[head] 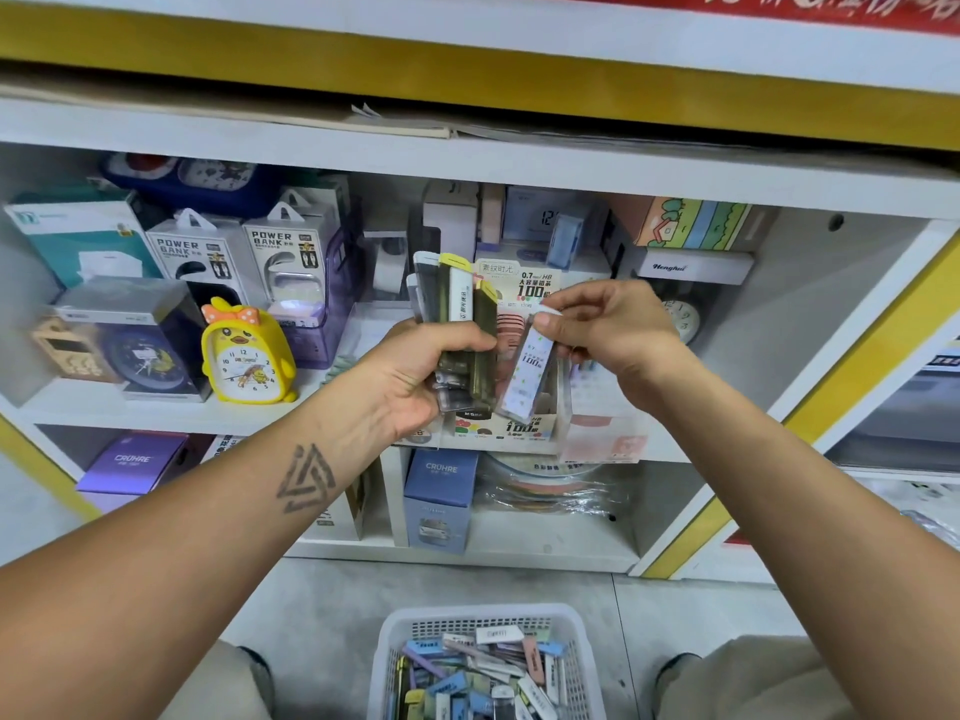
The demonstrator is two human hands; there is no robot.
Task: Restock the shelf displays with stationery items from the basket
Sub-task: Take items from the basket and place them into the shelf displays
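My left hand (415, 376) grips a bundle of several slim pencil-lead cases (460, 324), dark with yellow and white caps, held upright in front of the shelf. My right hand (608, 330) pinches the top of one white lead case (530, 376) printed "100", tilted over a clear display box (524, 433) on the middle shelf. That box carries a "0.7 HB 100" header card (527, 283). Below, on the floor, a white plastic basket (395, 631) holds several more cases in blue, pink, white and yellow.
A yellow duck alarm clock (244, 356), power bank boxes (283, 257) and a boxed blue clock (140, 350) stand left on the shelf (156, 413). A round clock (680, 319) sits behind my right hand. CRUHRE boxes (439, 501) fill the lower shelf. My knees flank the basket.
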